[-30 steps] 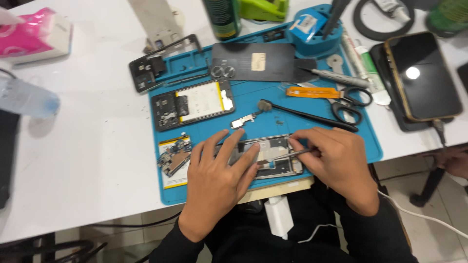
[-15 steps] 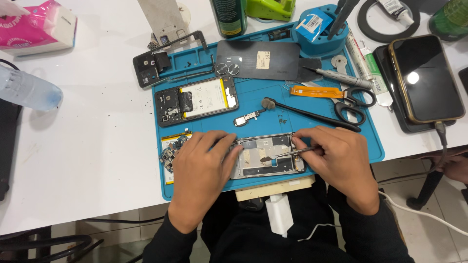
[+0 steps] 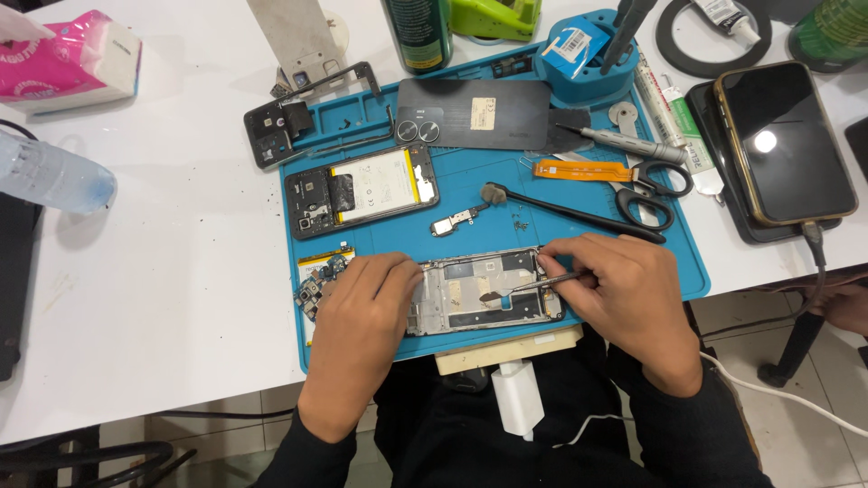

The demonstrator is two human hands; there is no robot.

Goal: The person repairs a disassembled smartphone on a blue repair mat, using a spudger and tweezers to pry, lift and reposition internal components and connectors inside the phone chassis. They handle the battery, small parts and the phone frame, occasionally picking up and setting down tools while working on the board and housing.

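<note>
An opened phone frame (image 3: pixel 479 291) lies on a blue repair mat (image 3: pixel 398 239) near the table's front edge. My left hand (image 3: pixel 362 316) presses down on the frame's left end, fingers spread over it. My right hand (image 3: pixel 624 294) pinches metal tweezers (image 3: pixel 524 286) whose tips rest inside the frame near its middle. A circuit board (image 3: pixel 318 280) peeks out just left of my left hand.
Farther back on the mat lie a phone body with a white battery (image 3: pixel 366 190), a dark back cover (image 3: pixel 470 113), a black brush (image 3: pixel 570 210), scissors (image 3: pixel 651 194) and an orange flex cable (image 3: pixel 579 170). A dark phone on a cable (image 3: pixel 782 145) sits right, a tissue pack (image 3: pixel 68 59) far left.
The view has shifted slightly. My left hand has settled flatter on the frame's left end, and the tweezers have moved a little inward over the frame.
</note>
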